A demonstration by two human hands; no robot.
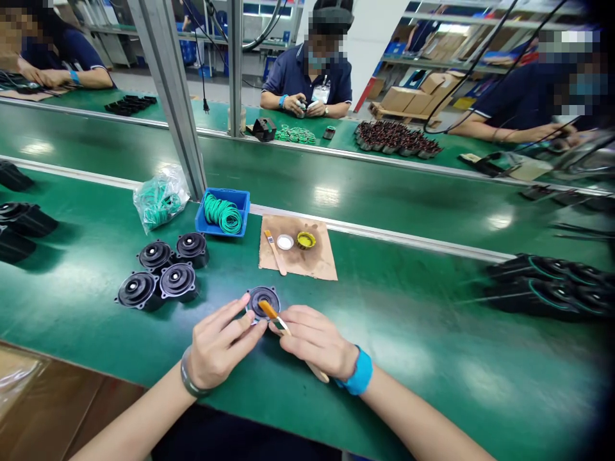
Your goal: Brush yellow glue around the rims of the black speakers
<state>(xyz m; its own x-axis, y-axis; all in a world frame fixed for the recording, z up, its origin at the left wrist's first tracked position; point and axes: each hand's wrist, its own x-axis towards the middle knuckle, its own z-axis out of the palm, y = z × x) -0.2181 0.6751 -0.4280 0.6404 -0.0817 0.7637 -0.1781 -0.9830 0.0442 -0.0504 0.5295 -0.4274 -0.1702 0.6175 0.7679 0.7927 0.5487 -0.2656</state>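
Observation:
My left hand (223, 342) has its fingers and thumb around the near left rim of a round black housing (263, 299) with small lugs. In my right hand (314, 339) is a flat brush (268, 309) with orange bristles and a wooden handle, its tip over the housing's top face. Whether the bristles touch the surface, I cannot tell. Beyond the housing lies a stained cardboard piece (317, 259). On it are a second brush (275, 251), a white round lid (285, 242) and a small yellow cup (306, 241).
Several similar black housings (177, 280) stand to the left, with a blue bin (246, 211) of green cord rings and a plastic bag (161, 198) behind. More black parts (552, 288) sit at the right. A metal post (168, 96) rises at the bench edge; co-workers (307, 77) sit opposite.

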